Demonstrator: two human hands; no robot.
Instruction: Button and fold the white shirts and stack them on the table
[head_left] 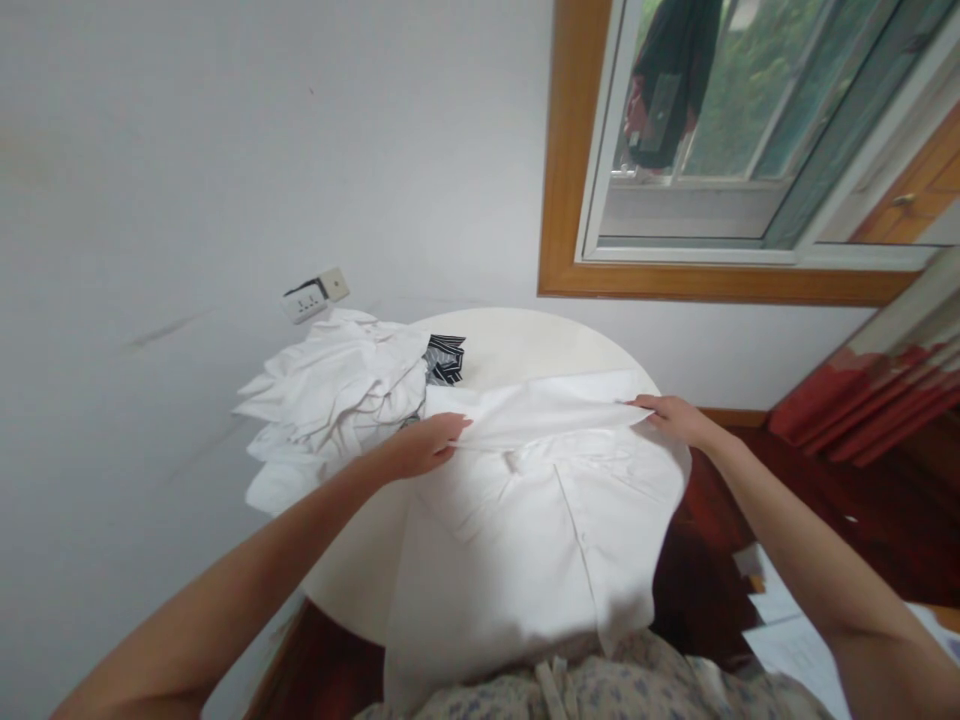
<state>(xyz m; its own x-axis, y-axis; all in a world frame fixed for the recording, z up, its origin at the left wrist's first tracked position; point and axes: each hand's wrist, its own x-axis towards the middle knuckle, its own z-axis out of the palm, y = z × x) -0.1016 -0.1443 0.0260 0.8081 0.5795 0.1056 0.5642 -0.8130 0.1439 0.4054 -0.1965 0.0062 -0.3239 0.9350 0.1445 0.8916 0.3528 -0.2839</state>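
Left hand (427, 445) pinched a fold of shirt (540, 530); right hand (675, 418) lay on it (grip unclear). Likely soft, limp: hold by edges.

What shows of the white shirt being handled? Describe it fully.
The white shirt is plain cloth, lying front up on the table, its button placket and a chest pocket showing. Its far part is folded over; its near end hangs off the edge. The left hand and right hand rest on that fold.
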